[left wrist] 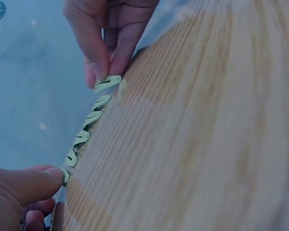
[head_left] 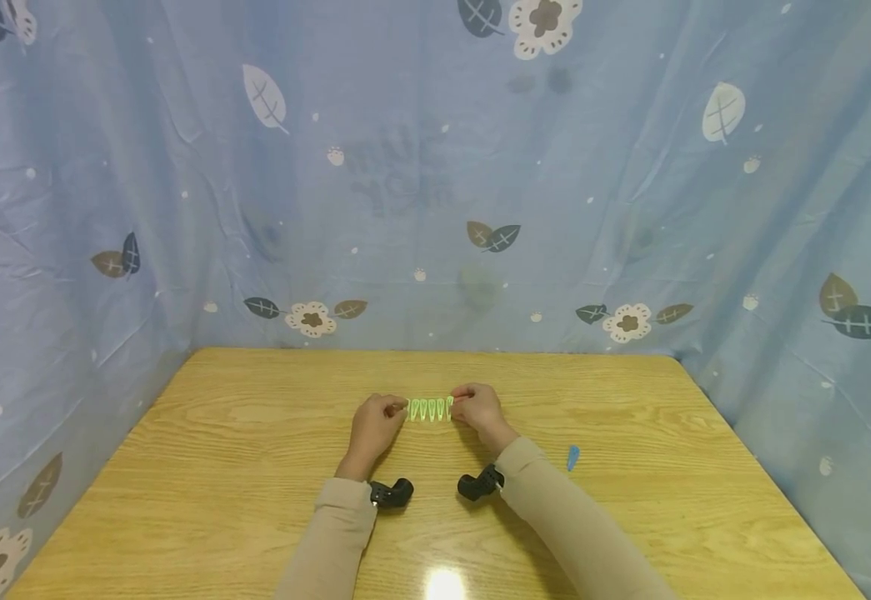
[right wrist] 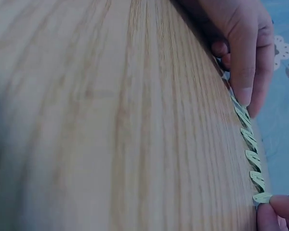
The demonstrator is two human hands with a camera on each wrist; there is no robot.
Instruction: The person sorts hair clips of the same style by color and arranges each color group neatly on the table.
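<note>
Several light green snap hair clips (head_left: 431,409) stand side by side in a row on the wooden table. My left hand (head_left: 377,423) is at the row's left end, thumb and fingers pinching the end hair clip (left wrist: 66,176), which they partly hide. At the opposite end, my right hand (head_left: 482,411) pinches another green hair clip (left wrist: 108,83) between thumb and fingertips. In the right wrist view that right-end clip (right wrist: 262,198) lies close beside its neighbour, tilted differently from it.
A single blue hair clip (head_left: 573,457) lies on the table (head_left: 255,467) to the right of my right forearm. Black wrist mounts (head_left: 392,493) sit on both wrists. Behind the table's far edge hangs a blue patterned curtain (head_left: 405,250), which also runs along both sides.
</note>
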